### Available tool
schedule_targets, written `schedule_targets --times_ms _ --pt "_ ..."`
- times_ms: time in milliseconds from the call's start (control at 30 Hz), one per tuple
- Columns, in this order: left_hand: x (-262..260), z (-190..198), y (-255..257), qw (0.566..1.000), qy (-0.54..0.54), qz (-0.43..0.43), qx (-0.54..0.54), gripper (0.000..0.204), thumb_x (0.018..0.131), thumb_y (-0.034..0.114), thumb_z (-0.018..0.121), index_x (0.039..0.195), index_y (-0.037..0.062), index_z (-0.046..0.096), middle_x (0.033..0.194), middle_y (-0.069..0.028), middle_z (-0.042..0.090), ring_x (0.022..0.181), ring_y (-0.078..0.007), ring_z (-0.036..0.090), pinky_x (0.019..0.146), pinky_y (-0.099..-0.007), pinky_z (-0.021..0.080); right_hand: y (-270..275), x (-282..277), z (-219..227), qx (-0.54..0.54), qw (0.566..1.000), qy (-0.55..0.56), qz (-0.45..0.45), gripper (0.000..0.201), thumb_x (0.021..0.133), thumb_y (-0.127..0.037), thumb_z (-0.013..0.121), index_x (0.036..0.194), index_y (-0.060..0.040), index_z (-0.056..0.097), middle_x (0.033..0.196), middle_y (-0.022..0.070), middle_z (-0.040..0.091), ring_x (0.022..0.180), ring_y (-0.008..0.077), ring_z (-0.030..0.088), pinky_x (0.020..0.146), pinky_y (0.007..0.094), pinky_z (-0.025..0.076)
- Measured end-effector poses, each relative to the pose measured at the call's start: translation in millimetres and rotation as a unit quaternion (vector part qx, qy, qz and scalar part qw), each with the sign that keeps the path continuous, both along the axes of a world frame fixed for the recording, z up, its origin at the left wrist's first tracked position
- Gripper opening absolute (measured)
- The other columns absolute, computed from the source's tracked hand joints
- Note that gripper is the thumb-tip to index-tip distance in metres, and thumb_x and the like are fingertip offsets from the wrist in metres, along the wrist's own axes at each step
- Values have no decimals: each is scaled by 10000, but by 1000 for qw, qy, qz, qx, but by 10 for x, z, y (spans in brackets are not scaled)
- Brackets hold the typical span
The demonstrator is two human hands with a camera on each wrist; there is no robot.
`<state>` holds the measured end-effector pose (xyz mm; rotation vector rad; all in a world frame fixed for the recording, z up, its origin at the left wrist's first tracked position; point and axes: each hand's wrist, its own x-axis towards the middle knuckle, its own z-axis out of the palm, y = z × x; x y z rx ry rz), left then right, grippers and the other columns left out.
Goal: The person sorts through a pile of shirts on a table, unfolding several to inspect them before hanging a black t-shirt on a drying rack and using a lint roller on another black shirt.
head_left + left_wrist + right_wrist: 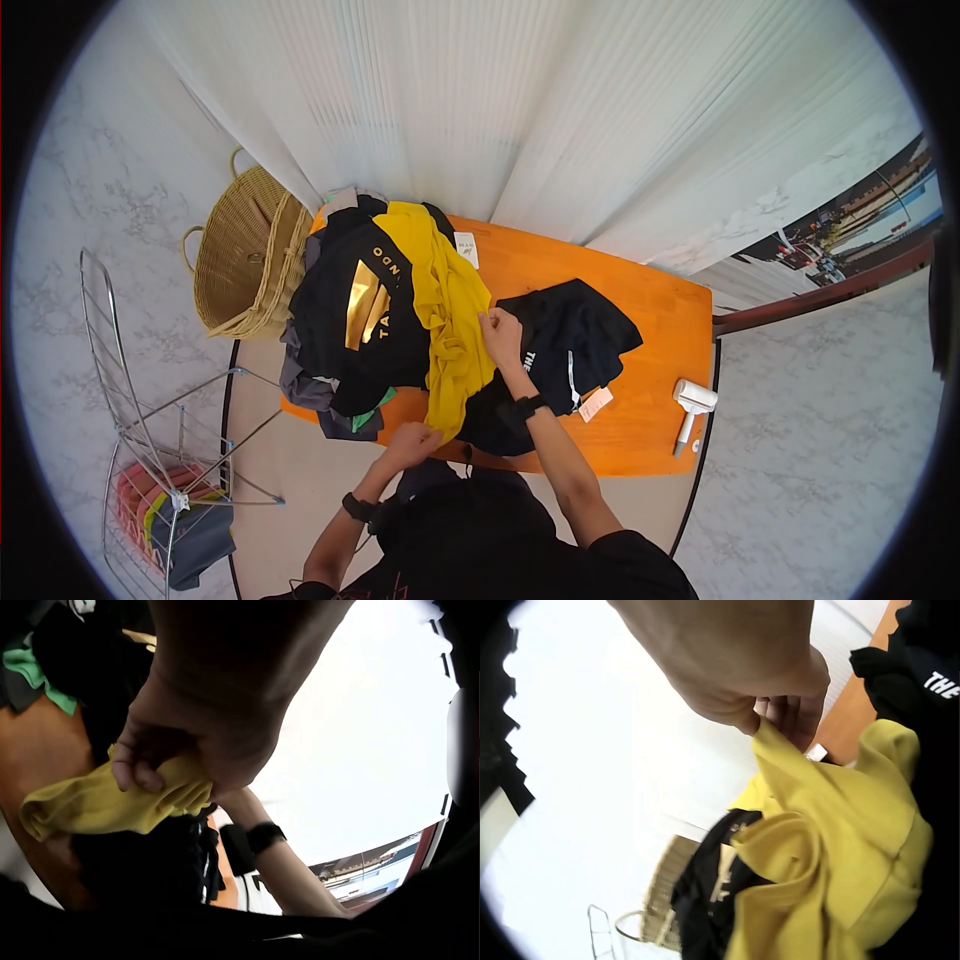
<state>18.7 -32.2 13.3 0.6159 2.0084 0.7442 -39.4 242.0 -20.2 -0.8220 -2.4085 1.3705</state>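
A bunched yellow garment (447, 320) lies across the orange table, partly over a heap of dark clothes. My left hand (412, 446) grips its near end by the table's front edge; in the left wrist view the fingers curl round the yellow cloth (112, 799). My right hand (503, 338) pinches its right side, and the right wrist view shows the cloth (840, 817) drawn up to a peak between thumb and fingers. To the left is a black shirt (335, 300) with gold print. A black garment (580, 325) with white lettering lies to the right, under my right forearm.
On the table's right end lies a white lint roller (693, 400). A wicker basket (235, 255) stands beyond the left end, and a metal rack (150, 430) with folded clothes stands nearer on the left. White curtains (400, 100) hang behind the table (640, 430).
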Motion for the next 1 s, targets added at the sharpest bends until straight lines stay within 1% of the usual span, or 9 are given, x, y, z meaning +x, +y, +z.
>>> schedule_targets --times_ms 33,100,200,267,500,600,733,800,1000 --pt "-66 -41 -50 1000 2 -2 1 288 906 277 586 864 -5 628 792 -173 607 753 -295 624 647 -389 460 -40 47 122 1 1000 2 -2 242 869 -211 673 837 26 637 648 132 616 578 185 606 567 334 466" --pt "-193 -70 -86 946 295 82 105 284 890 277 615 948 -1 641 888 -172 631 811 -267 627 685 -323 478 -215 163 362 -73 990 119 -21 168 886 -130 660 875 36 632 613 56 564 568 73 512 538 250 407" --pt "-495 343 188 907 336 207 146 365 885 332 654 1061 12 641 959 -147 679 831 -291 661 737 -372 512 -670 429 848 -44 986 161 26 228 900 -72 629 1105 20 669 688 77 614 615 80 543 573 257 447" --pt "-646 534 342 869 -111 373 304 381 890 299 682 1113 -2 616 929 -69 674 838 -187 654 762 -309 504 -975 582 1062 -51 972 213 88 230 871 -31 613 1092 15 657 816 155 665 667 205 640 619 310 497" --pt "-516 366 229 819 -207 466 264 237 950 136 576 1093 -48 617 983 -76 686 771 -112 643 634 -234 509 -1388 927 896 -74 956 159 236 194 880 -100 587 1056 -32 633 831 164 654 765 357 646 667 409 509" --pt "-456 192 28 816 -141 491 271 209 960 94 534 1077 -62 610 953 -90 693 778 -122 656 707 -235 519 -1047 876 859 -90 968 51 228 290 870 -135 612 1145 -55 658 697 146 647 669 336 650 628 387 506" --pt "-459 552 -15 867 -14 420 268 246 975 71 498 1140 -77 605 958 -39 670 823 -52 584 725 -211 463 -526 363 645 23 978 140 153 406 835 -30 591 1239 -71 597 1054 157 658 881 291 657 768 382 524" --pt "-482 841 25 877 9 387 287 250 977 75 496 1145 -79 600 942 -32 661 815 -47 572 717 -210 460 -396 97 692 88 963 124 224 549 795 24 600 1324 -103 529 1313 170 537 1138 319 563 919 405 485" --pt "-451 1749 -80 926 90 252 264 217 976 83 492 1099 -60 600 850 -28 632 764 -46 510 674 -229 443 -426 -579 396 230 896 82 371 521 742 -5 669 1244 -119 585 1365 179 497 1303 420 406 1056 452 394"
